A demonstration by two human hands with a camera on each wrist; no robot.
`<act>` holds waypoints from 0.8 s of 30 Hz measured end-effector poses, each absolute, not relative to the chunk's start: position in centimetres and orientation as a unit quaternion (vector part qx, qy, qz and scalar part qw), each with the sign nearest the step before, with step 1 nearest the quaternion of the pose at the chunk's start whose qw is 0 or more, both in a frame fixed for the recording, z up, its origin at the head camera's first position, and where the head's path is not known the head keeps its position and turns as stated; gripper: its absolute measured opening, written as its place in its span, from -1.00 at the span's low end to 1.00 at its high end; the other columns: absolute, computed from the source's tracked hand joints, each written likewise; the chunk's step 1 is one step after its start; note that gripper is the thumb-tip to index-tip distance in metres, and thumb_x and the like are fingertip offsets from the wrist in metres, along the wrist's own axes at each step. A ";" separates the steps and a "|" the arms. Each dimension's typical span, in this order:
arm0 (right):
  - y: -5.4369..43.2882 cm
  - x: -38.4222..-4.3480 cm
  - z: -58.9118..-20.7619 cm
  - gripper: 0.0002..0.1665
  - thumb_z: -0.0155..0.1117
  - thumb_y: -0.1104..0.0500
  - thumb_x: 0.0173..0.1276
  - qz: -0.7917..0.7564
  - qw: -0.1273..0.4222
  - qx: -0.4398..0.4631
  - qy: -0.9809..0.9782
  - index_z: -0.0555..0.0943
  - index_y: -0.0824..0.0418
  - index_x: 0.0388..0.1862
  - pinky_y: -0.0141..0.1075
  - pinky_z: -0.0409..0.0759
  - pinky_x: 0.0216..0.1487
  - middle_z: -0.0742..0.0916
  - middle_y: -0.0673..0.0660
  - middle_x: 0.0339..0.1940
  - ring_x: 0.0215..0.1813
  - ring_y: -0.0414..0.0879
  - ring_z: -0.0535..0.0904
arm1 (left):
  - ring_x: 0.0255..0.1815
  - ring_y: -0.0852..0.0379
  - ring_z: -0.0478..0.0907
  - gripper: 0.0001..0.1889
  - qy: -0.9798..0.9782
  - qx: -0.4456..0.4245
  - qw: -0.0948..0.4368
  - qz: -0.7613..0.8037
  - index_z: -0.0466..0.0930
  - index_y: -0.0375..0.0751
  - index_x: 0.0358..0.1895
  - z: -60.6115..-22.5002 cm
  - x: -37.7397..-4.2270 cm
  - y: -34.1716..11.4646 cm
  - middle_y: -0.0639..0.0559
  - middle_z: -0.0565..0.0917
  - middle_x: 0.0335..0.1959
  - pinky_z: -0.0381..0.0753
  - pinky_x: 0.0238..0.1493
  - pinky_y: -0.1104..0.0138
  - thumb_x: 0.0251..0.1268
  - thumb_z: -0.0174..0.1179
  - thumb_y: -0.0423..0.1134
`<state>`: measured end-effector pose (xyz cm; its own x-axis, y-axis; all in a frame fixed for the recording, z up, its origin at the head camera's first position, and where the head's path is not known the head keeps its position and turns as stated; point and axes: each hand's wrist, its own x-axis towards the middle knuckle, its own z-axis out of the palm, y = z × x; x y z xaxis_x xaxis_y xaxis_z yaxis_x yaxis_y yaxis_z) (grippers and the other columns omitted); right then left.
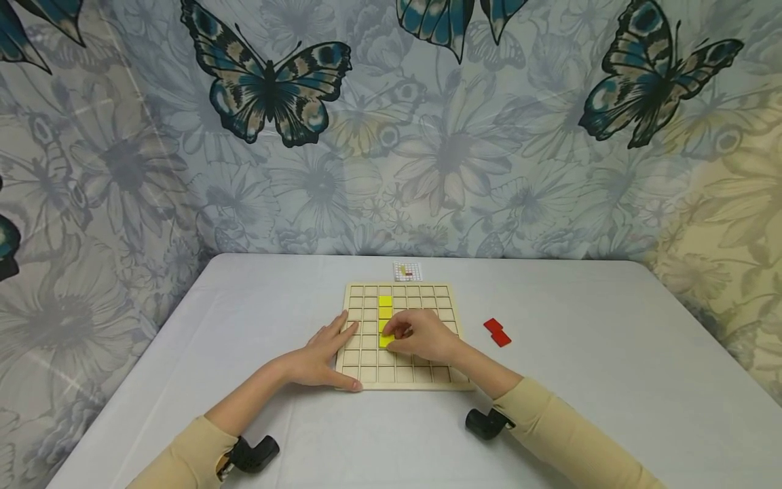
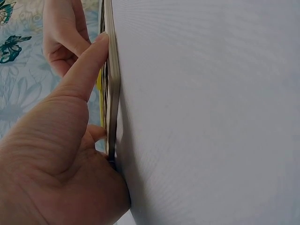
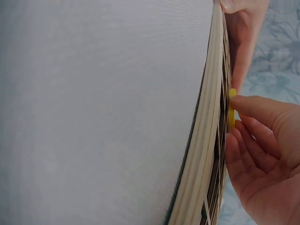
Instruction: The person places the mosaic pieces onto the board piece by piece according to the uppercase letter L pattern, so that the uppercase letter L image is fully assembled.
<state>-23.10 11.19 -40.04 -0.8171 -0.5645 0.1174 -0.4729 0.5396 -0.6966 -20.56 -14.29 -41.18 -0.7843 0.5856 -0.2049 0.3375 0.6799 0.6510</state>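
A pale wooden grid board [image 1: 369,373] lies on the white table. Several yellow square tiles [image 1: 385,301] form a column in its cells, left of the middle. At the lower end of that column my right hand [image 1: 424,334] pinches a yellow tile [image 3: 232,108] between thumb and fingers, right at the board's surface. My left hand [image 1: 318,358] rests on the board's left side with fingers spread, its thumb [image 2: 93,58] on the near edge by the corner.
Two red tiles [image 1: 501,337] lie touching on the table to the right of the board. Behind the far edge of the board is a small card [image 1: 407,272] printed with a coloured grid. A butterfly-patterned wall [image 1: 452,156] stands behind the table.
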 end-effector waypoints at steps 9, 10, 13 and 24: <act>11.0 -23.0 -40.1 -0.82 0.49 0.27 0.17 -0.372 0.056 -0.296 0.878 0.72 0.18 -0.23 -0.42 0.60 -0.19 0.71 -0.02 -0.31 -0.26 -0.20 0.57 | 0.56 -0.18 -0.42 0.18 0.894 0.259 0.202 0.305 -0.15 -0.17 0.58 -41.3 -20.6 -14.3 -0.15 -0.38 0.58 -0.27 0.47 -0.13 0.04 0.40 0.22; 11.0 -23.0 -40.1 -0.82 0.49 0.28 0.17 -0.371 0.055 -0.296 0.879 0.72 0.18 -0.23 -0.42 0.59 -0.19 0.71 -0.02 -0.31 -0.26 -0.20 0.57 | 0.56 -0.18 -0.42 0.18 0.894 0.259 0.202 0.305 -0.15 -0.17 0.58 -41.3 -20.6 -14.3 -0.15 -0.38 0.58 -0.27 0.47 -0.12 0.04 0.40 0.22; 11.0 -23.0 -40.0 -0.82 0.49 0.28 0.16 -0.368 0.050 -0.298 0.880 0.72 0.19 -0.23 -0.41 0.59 -0.21 0.70 -0.01 -0.32 -0.27 -0.20 0.57 | 0.56 -0.17 -0.42 0.18 0.894 0.260 0.201 0.305 -0.16 -0.17 0.58 -41.3 -20.7 -14.3 -0.16 -0.38 0.58 -0.27 0.47 -0.12 0.04 0.40 0.22; 11.0 -22.9 -40.0 -0.84 0.49 0.29 0.16 -0.368 0.049 -0.295 0.880 0.72 0.19 -0.26 -0.41 0.59 -0.21 0.70 -0.01 -0.33 -0.28 -0.20 0.56 | 0.56 -0.19 -0.41 0.17 0.895 0.258 0.199 0.304 -0.15 -0.17 0.58 -41.3 -20.7 -14.3 -0.16 -0.37 0.59 -0.26 0.47 -0.13 0.04 0.40 0.21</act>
<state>-22.88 10.98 -39.97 -0.8206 -0.5562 0.1312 -0.4838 0.5540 -0.6775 -20.66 -14.31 -41.34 -0.7872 0.5836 -0.1995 0.3419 0.6821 0.6464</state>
